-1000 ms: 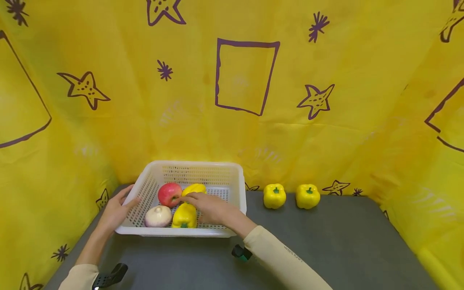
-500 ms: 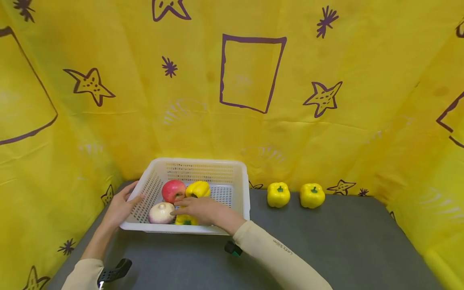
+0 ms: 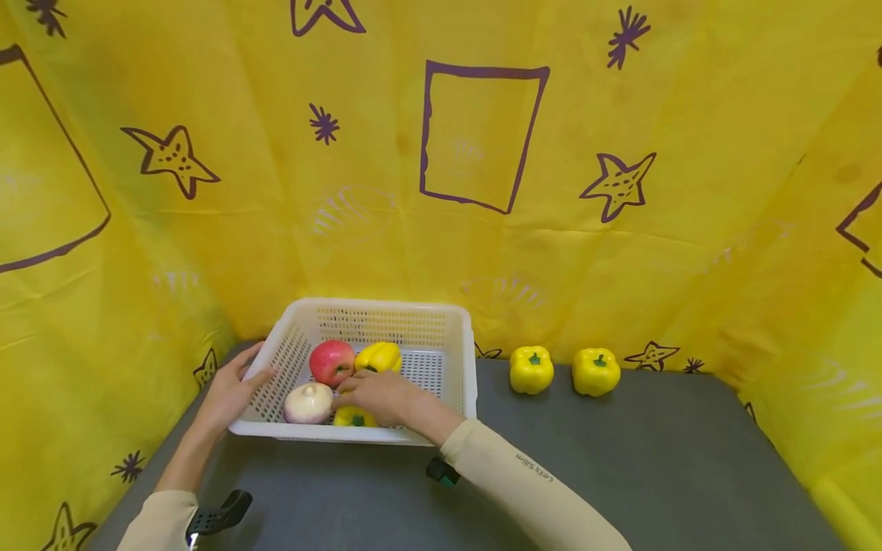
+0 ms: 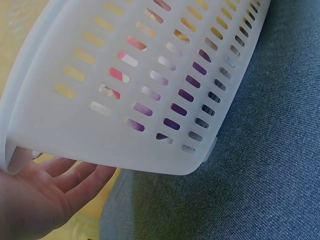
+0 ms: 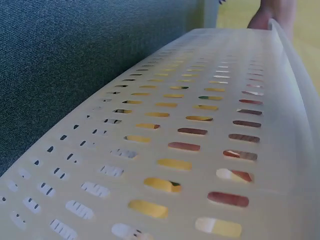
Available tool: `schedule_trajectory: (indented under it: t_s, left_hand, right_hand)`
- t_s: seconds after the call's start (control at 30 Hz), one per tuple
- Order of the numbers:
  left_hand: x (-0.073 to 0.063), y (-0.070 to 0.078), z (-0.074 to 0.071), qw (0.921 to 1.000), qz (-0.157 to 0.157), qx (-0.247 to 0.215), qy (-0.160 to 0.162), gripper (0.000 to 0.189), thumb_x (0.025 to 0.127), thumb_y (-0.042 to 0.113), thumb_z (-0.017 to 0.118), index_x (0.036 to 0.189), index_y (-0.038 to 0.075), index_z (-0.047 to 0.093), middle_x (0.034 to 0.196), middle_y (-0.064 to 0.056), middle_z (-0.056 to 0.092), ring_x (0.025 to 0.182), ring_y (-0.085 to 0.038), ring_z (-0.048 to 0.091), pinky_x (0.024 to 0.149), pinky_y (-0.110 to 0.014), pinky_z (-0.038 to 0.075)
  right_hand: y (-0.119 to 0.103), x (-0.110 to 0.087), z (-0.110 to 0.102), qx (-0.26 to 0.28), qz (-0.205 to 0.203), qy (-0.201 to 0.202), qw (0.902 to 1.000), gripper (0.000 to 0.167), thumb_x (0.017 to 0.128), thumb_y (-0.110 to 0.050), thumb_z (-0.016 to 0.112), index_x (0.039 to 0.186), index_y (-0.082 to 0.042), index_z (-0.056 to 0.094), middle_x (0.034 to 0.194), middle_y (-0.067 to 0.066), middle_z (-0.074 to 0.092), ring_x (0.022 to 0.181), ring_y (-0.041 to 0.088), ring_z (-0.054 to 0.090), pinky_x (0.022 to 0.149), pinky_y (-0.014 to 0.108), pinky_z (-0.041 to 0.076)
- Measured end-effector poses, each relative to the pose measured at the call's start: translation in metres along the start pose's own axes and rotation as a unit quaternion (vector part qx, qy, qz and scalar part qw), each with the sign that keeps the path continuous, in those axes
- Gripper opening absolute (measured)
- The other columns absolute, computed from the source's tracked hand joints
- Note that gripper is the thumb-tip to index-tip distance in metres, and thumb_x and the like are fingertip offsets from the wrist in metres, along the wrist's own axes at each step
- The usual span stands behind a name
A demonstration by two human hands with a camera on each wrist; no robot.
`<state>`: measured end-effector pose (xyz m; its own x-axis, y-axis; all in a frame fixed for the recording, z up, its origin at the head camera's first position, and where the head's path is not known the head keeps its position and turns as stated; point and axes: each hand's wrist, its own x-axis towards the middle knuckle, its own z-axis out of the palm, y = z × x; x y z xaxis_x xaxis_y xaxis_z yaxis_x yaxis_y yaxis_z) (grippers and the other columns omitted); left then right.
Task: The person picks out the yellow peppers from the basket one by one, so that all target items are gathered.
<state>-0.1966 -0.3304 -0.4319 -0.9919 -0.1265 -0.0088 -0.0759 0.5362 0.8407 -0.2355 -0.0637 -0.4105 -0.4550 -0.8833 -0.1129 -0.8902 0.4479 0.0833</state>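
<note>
A white slotted plastic basket [image 3: 455, 367] stands at the left of the grey table. My left hand [image 3: 227, 392] holds its left rim, thumb over the edge; in the left wrist view the other fingers [image 4: 82, 182] lie outside the wall. Inside, my right hand [image 3: 386, 396] reaches over the front wall, its fingers bent over the left side of a yellow bell pepper [image 3: 354, 417]. That pepper is largely hidden under the hand. Close to the fingertips sits a round white-and-purple vegetable [image 3: 308, 402]. A red apple [image 3: 332, 362] and another yellow bell pepper [image 3: 379, 357] lie behind.
Two more yellow bell peppers [image 3: 531, 370] stand on the grey table [image 3: 661, 459], right of the basket near the back. A yellow patterned cloth [image 3: 372, 252] encloses the table behind and on both sides.
My right hand has shifted from beside the back pepper down onto the front one, covering most of it. The back pepper shows more fully. My left hand stays on the rim.
</note>
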Motion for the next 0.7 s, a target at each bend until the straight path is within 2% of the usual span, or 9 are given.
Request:
schedule_trajectory:
  t_s: [0.17,0.3,0.43,0.53,0.7]
  left_hand:
    - [-0.001,-0.002,0.0,1.0,-0.004,-0.001,0.001,0.069,0.101,0.035,0.053,0.156,0.007,0.022,0.129,-0.036,0.053,0.091,-0.036,0.069,0.069,-0.045,0.057]
    - [-0.002,-0.002,-0.001,1.0,-0.009,0.002,0.004,0.068,0.101,0.034,0.053,0.156,0.006,0.022,0.13,-0.036,0.053,0.091,-0.035,0.069,0.069,-0.044,0.057]
    - [-0.001,-0.002,-0.001,1.0,-0.004,0.001,0.004,0.068,0.101,0.033,0.053,0.155,0.005,0.023,0.131,-0.036,0.052,0.092,-0.034,0.068,0.068,-0.04,0.057]
    - [0.0,-0.001,-0.002,1.0,0.0,-0.002,0.0,0.069,0.101,0.035,0.053,0.155,0.005,0.022,0.132,-0.036,0.051,0.092,-0.034,0.068,0.068,-0.04,0.057]
    - [0.003,0.0,0.001,1.0,0.0,0.001,0.002,0.07,0.101,0.035,0.053,0.156,0.005,0.021,0.131,-0.036,0.052,0.089,-0.033,0.069,0.065,-0.038,0.057]
  right_hand:
    - [0.004,-0.004,-0.002,0.068,0.009,0.008,0.9976,0.065,0.082,-0.011,0.078,0.139,-0.03,0.054,0.148,-0.009,0.047,0.136,0.015,0.042,0.103,0.026,0.042]
    - [0.011,-0.009,-0.007,0.147,0.023,0.02,0.9887,0.075,0.077,-0.005,0.081,0.143,-0.024,0.051,0.146,-0.004,0.049,0.131,0.015,0.046,0.102,0.026,0.044]
    - [0.02,-0.018,-0.014,0.221,0.032,0.037,0.9741,0.08,0.074,-0.008,0.084,0.144,-0.026,0.05,0.138,-0.004,0.055,0.122,0.015,0.051,0.099,0.029,0.045]
    - [0.026,-0.026,-0.018,0.245,0.04,0.046,0.9678,0.076,0.074,-0.013,0.085,0.142,-0.023,0.052,0.135,-0.003,0.057,0.118,0.015,0.051,0.1,0.03,0.044]
    - [0.037,-0.041,-0.024,0.24,0.053,0.051,0.9681,0.072,0.076,-0.021,0.085,0.14,-0.014,0.052,0.136,0.001,0.055,0.119,0.016,0.051,0.102,0.028,0.042]
